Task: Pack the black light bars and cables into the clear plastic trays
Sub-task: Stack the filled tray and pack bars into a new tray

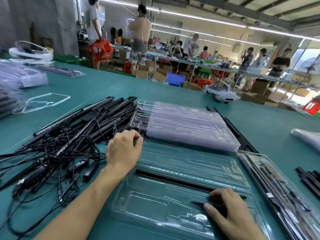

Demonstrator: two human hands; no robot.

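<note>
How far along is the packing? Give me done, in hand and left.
Done: a filled tray lies at right, and one light bar sits in the open tray. In hand: the right hand holds a black part in that tray; the left hand reaches the pile of bars and cables, grip unclear. Left: that whole pile, plus the stack of empty trays.

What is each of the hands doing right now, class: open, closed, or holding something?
Left hand: fingers curled at the bar pile; grip cannot be told.
Right hand: closed on a black piece over the clear tray.
</note>
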